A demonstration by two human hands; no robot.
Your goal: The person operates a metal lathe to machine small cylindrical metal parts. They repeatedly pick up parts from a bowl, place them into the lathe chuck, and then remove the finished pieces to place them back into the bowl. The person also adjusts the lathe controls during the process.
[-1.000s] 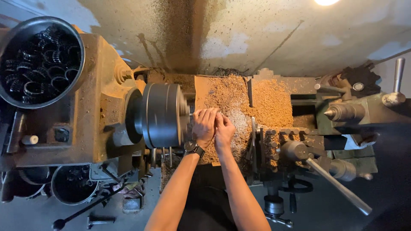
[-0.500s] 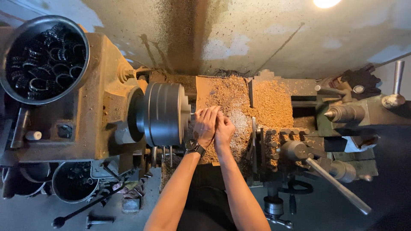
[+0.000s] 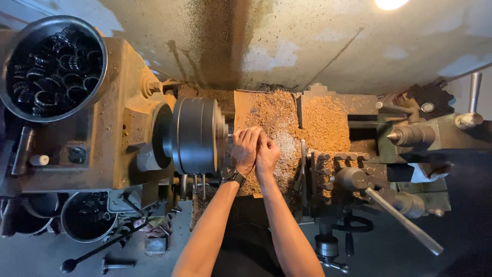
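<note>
I stand at a metal lathe. Its grey round chuck (image 3: 195, 136) faces right. My left hand (image 3: 245, 149), with a dark wristwatch, is pressed against my right hand (image 3: 267, 155) just right of the chuck's face. Both hands are closed around something small at the chuck's centre; the hands hide the piece itself. A bed of tan and silvery chips (image 3: 287, 128) lies under and behind the hands.
A round metal bowl (image 3: 97, 77) of dark ring-shaped parts sits on the headstock at top left. A second pail (image 3: 66, 225) stands below. The tailstock (image 3: 410, 136) and the carriage with its long lever (image 3: 400, 218) are to the right. A wall rises behind.
The view has drifted slightly, so the lathe sits a little further right in frame. Both hands stay clasped at the chuck's face.
</note>
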